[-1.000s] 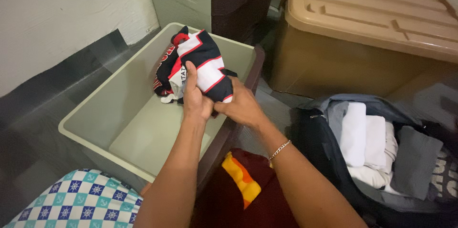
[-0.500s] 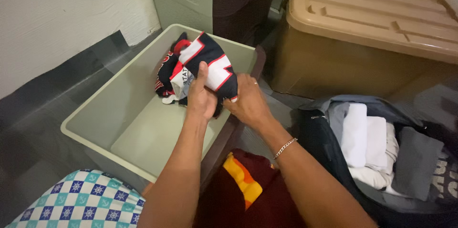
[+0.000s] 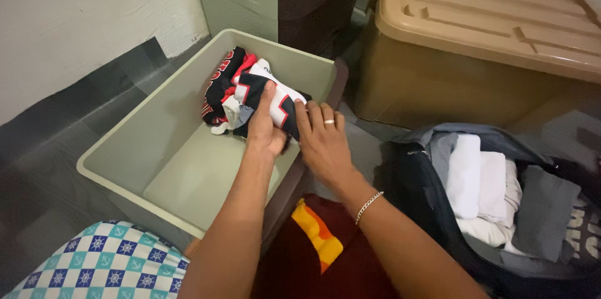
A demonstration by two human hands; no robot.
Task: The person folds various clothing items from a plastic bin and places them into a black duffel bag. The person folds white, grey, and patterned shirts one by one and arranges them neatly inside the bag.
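Observation:
A folded dark, white and red garment (image 3: 266, 89) lies in the far right corner of a pale green plastic drawer (image 3: 138, 142). My left hand (image 3: 264, 130) grips its near edge, thumb pressed on top. My right hand (image 3: 322, 139), with a ring and a wrist chain, rests flat with fingers apart against the garment's right side at the drawer's brown rim. A second black and red garment (image 3: 219, 83) sits just left of it in the drawer.
A tan lidded storage box (image 3: 488, 30) stands at the back right. An open dark bag (image 3: 501, 199) with folded white and grey clothes lies at right. A maroon and yellow cloth (image 3: 316, 243) is below my arms, a checked cushion (image 3: 106, 264) at bottom left.
Both hands lowered the folded garment from above the drawer down into its far right corner. My right hand let go its grip and now lies flat against it.

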